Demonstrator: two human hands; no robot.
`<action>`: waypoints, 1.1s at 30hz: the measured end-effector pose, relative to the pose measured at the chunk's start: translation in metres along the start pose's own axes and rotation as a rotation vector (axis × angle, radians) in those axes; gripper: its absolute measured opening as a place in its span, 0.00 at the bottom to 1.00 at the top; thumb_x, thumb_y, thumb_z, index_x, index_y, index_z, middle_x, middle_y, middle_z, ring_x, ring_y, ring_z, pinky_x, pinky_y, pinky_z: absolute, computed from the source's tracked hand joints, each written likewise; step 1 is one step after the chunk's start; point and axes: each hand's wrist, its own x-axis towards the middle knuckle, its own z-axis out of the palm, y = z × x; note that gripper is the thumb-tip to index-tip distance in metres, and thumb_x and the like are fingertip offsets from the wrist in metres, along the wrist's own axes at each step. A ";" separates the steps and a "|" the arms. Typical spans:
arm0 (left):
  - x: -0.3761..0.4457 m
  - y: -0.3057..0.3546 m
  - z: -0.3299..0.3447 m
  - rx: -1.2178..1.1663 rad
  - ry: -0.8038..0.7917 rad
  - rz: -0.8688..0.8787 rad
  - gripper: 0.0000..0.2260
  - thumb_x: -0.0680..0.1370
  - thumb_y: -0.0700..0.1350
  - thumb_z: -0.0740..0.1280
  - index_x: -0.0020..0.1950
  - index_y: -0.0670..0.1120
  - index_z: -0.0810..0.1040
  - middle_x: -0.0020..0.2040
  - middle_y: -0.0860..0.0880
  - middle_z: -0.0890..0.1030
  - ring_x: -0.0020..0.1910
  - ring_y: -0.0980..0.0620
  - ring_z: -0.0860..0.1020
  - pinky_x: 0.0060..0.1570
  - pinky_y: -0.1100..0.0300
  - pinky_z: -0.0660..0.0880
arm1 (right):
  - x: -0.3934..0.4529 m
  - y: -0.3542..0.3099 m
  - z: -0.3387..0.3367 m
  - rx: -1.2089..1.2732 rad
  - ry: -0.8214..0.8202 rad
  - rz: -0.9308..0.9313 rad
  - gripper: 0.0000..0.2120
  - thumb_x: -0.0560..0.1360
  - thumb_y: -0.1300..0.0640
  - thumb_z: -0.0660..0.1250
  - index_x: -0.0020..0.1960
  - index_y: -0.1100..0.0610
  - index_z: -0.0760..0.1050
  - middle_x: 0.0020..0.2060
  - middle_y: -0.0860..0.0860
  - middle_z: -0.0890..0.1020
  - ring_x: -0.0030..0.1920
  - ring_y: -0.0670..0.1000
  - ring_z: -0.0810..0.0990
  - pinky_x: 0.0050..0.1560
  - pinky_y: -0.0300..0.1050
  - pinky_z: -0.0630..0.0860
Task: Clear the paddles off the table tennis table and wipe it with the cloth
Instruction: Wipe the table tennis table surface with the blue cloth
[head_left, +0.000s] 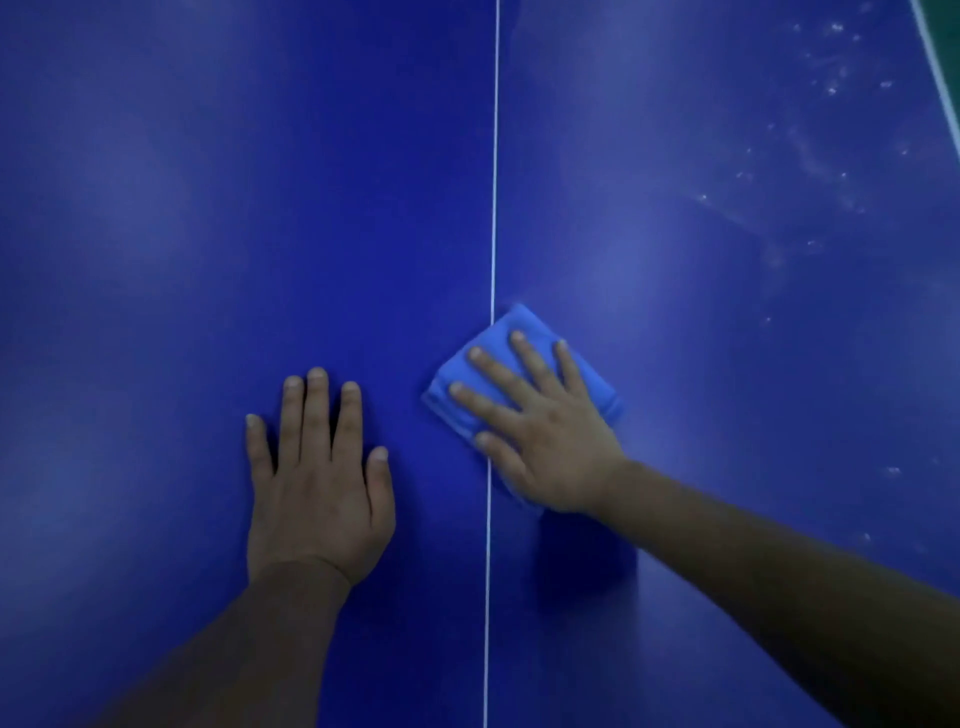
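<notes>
The blue table tennis table (208, 208) fills the view, with its thin white centre line (492, 208) running from top to bottom. A folded light-blue cloth (519, 325) lies on the table just right of that line. My right hand (540, 431) presses flat on the cloth, fingers spread over it. My left hand (317, 478) rests flat on the bare table to the left of the line, fingers apart and holding nothing. No paddle is in view.
White specks and smears (831, 88) mark the table surface at the upper right. The table's white side line and edge (940, 83) run down the far right corner.
</notes>
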 end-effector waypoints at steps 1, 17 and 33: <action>0.001 0.000 0.000 -0.003 0.005 -0.001 0.29 0.82 0.55 0.46 0.81 0.43 0.56 0.82 0.42 0.53 0.81 0.44 0.47 0.77 0.37 0.45 | 0.002 0.026 -0.005 -0.012 0.008 0.043 0.25 0.82 0.43 0.52 0.79 0.44 0.62 0.78 0.52 0.64 0.77 0.65 0.60 0.73 0.73 0.54; -0.001 -0.002 0.005 0.004 0.044 0.008 0.29 0.82 0.54 0.47 0.80 0.42 0.56 0.81 0.41 0.54 0.81 0.44 0.47 0.77 0.38 0.44 | 0.022 0.078 -0.007 -0.019 0.061 0.263 0.26 0.81 0.42 0.51 0.78 0.44 0.63 0.78 0.51 0.64 0.78 0.63 0.58 0.73 0.73 0.54; 0.000 0.001 0.003 0.007 0.036 -0.003 0.28 0.81 0.54 0.48 0.79 0.43 0.55 0.81 0.41 0.56 0.81 0.43 0.50 0.75 0.34 0.51 | 0.091 0.104 -0.028 0.013 0.011 0.575 0.26 0.83 0.43 0.49 0.81 0.41 0.52 0.81 0.48 0.54 0.80 0.62 0.48 0.75 0.71 0.49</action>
